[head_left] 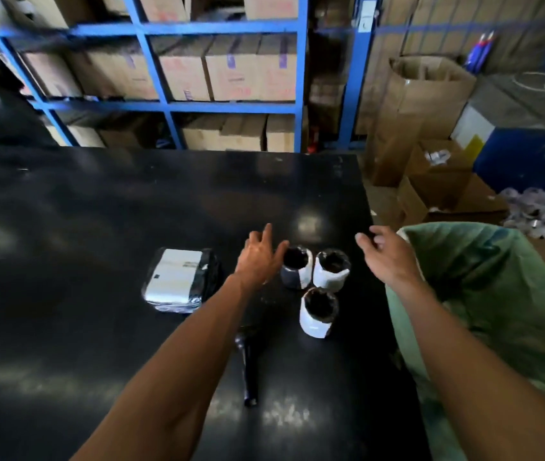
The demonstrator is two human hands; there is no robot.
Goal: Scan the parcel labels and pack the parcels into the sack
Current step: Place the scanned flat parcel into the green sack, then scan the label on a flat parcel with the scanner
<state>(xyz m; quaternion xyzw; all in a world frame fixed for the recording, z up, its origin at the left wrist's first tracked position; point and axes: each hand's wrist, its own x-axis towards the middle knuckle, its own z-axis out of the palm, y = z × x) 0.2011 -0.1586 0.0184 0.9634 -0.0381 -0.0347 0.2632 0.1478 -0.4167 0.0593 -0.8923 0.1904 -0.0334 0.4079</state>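
Note:
Three small round parcels in black wrap with white labels stand upright on the black table (98, 227): one at the back left (296, 267), one at the back right (331, 270), one nearer me (318, 312). A flat parcel (178, 279) in clear wrap with a white label lies to their left. My left hand (259, 252) is open, its thumb just beside the back-left parcel. My right hand (387, 252) hovers open and empty, right of the parcels. The black scanner (249, 367) lies on the table between my forearms. The green sack (483, 294) gapes at the table's right edge.
Blue shelving (231, 106) stacked with cardboard boxes stands behind the table. Open cartons (430, 104) and a heap of pale wrapped items (543, 214) crowd the floor to the right. A dark shape sits at the far left.

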